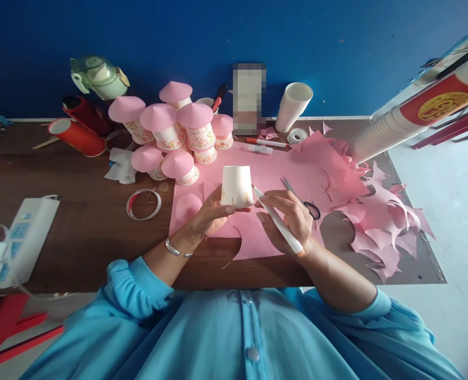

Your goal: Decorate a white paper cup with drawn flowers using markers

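An upside-down white paper cup [236, 184] with small orange drawings near its rim is held by my left hand [213, 214] at its lower left. My right hand [291, 216] grips a white marker [278, 224] with an orange end, its tip close to the cup's right side. Both hands are above pink paper sheets [213, 184]. Behind and to the left stand several decorated cups with pink cone tops [158, 117]. A loose pink cone [189, 207] lies left of my left hand.
Black-handled scissors [312, 210] lie beside my right hand. Pink scraps [388, 221] cover the right side. Stacked cups [295, 105] and a long cup stack [400, 124] stand behind. Left are a tape roll [143, 205], a red cup [77, 137] and a power strip [28, 237].
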Motion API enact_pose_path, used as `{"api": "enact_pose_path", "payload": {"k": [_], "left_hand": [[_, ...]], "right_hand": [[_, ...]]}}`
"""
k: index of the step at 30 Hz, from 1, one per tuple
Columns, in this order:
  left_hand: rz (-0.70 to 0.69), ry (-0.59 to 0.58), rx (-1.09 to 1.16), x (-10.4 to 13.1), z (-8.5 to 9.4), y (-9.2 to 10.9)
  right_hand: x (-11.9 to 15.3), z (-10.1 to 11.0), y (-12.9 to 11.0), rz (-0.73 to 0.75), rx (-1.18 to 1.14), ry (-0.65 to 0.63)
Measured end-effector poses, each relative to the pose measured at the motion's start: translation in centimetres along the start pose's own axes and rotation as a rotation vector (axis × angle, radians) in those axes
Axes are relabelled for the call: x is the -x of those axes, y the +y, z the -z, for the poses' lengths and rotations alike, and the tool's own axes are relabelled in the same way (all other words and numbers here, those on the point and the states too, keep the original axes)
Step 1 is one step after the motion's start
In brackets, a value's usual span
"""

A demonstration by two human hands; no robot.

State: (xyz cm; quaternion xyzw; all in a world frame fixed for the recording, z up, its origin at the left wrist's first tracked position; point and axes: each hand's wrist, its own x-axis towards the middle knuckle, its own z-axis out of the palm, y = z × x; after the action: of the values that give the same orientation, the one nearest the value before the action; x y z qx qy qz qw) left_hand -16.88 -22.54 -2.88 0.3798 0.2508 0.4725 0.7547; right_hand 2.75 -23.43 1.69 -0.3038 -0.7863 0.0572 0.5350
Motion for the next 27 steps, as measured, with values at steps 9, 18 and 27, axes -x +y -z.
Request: {"api": "enact_pose_path", "payload": {"k": [9, 18, 27], "left_hand": [[0.053, 0.051, 0.16, -0.1, -0.5, 0.6], [0.089, 0.063, 0.152, -0.1, -0.8, 0.9], [0.047, 0.097, 0.101, -0.1, -0.9, 0.7]], "right_hand": [[0.5, -0.4, 0.6, -0.025, 0.05, 0.005], [1.5, -0.6, 1.4, 0.067, 0.045, -0.077], [1.6, -0.9, 1.4, 0.081, -0.004, -0.102]]}}
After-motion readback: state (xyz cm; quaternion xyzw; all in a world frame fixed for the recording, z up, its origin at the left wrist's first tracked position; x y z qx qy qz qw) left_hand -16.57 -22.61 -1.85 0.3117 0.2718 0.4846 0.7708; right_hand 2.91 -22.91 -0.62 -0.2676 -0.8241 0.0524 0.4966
